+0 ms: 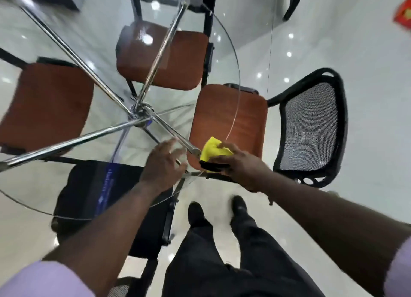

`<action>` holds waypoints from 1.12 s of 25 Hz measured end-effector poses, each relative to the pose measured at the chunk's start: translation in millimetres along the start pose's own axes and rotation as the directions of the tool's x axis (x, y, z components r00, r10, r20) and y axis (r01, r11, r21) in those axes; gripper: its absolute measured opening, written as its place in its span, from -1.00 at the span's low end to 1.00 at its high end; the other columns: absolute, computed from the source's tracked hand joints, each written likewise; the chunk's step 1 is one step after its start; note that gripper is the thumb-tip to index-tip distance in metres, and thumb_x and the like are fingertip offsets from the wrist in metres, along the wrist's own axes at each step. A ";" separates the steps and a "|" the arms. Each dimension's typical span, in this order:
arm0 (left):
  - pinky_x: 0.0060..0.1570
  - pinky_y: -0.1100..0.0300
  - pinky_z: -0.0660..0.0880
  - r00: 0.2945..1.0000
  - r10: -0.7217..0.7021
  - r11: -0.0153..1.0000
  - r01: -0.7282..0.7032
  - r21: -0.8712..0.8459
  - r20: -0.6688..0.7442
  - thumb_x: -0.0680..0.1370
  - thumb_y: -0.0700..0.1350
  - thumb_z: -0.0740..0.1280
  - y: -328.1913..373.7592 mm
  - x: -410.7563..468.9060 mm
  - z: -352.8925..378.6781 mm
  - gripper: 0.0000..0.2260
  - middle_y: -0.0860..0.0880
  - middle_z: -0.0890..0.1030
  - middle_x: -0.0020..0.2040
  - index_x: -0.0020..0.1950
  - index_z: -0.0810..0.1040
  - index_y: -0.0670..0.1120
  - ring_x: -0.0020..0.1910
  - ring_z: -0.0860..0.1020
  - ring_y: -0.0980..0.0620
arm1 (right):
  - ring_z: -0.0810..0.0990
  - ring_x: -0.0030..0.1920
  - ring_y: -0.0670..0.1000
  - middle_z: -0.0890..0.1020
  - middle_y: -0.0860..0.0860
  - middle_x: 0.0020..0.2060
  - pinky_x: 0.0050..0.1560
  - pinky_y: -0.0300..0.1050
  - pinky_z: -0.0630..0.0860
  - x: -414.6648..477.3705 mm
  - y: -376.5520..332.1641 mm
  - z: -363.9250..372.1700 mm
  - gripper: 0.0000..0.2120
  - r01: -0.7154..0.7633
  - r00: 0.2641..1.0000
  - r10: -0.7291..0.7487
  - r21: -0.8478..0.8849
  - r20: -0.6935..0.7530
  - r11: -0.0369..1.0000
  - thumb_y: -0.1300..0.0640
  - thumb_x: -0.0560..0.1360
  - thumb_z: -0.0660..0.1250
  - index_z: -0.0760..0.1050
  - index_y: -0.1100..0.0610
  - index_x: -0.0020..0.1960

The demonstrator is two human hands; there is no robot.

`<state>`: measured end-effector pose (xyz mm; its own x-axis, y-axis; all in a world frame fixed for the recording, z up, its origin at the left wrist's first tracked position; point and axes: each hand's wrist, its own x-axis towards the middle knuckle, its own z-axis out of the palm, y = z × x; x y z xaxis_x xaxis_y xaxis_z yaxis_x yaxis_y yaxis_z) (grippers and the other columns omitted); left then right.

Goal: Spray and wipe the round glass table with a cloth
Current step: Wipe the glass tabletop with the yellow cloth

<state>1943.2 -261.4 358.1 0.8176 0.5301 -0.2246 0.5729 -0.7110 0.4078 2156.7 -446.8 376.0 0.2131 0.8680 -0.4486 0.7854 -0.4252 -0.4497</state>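
Observation:
The round glass table (66,40) fills the left and centre of the head view, its chrome legs (142,112) crossing beneath the pane. My right hand (240,163) grips a folded yellow cloth (211,151) with a black edge on the glass near the table's right rim. My left hand (163,163) lies just left of it, fingers spread and straight over the glass, holding nothing. No spray bottle is in view.
Three orange-seated chairs (160,58) show through or beside the glass, one with a black mesh back (311,127) at the right. A black-seated chair (95,185) stands under the near edge. My legs and shoes (195,214) stand on the glossy white floor.

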 end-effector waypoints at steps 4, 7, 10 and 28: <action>0.22 0.12 0.55 0.965 0.065 0.998 -0.059 -0.028 0.253 0.59 0.03 0.42 73.7 23.3 -62.4 -0.72 0.04 0.66 0.29 0.29 0.66 0.04 0.21 0.63 0.03 | 0.57 0.36 0.11 0.53 -0.01 0.36 0.34 -0.08 0.48 -49.9 52.0 -81.1 -0.44 -0.052 0.998 0.061 0.264 -0.025 0.963 0.19 0.53 0.56 0.59 -0.15 0.47; 0.12 0.09 0.59 0.956 0.160 0.980 -0.184 0.076 0.246 0.57 0.12 0.41 155.4 73.8 -114.7 -0.75 0.10 0.69 0.20 0.22 0.67 0.12 0.05 0.65 0.12 | 0.66 0.29 0.09 0.66 0.03 0.25 0.18 -0.28 0.50 -106.6 103.4 -157.0 -0.48 -0.050 0.971 0.147 0.440 -0.189 0.897 0.21 0.54 0.59 0.60 -0.03 0.46; 0.07 0.13 0.58 0.954 0.249 0.954 -0.271 0.131 0.167 0.56 0.20 0.39 255.9 116.7 -147.4 -0.69 0.10 0.72 0.10 0.22 0.68 0.10 0.00 0.65 0.15 | 0.69 0.28 0.02 0.67 -0.04 0.31 0.25 -0.24 0.56 -159.4 152.6 -227.9 -0.43 0.000 0.931 0.208 0.572 -0.299 0.820 0.06 0.54 0.61 0.54 -0.10 0.51; 0.16 0.11 0.59 0.973 0.091 0.991 -0.067 0.119 -0.213 0.53 0.29 0.37 432.8 249.4 -229.5 -0.65 0.21 0.69 0.16 0.26 0.61 0.21 0.10 0.63 0.28 | 0.69 0.08 0.24 0.64 0.05 0.17 -0.02 0.10 0.70 -130.0 274.2 -524.1 -0.22 -0.027 0.976 0.150 0.600 -0.156 0.799 0.18 0.18 0.50 0.57 -0.26 0.36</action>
<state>2382.2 -330.8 681.7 0.8357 0.5491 0.0071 0.5196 -0.7949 0.3133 2648.9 -541.9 715.9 0.4162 0.8238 -0.3848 0.2732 -0.5169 -0.8113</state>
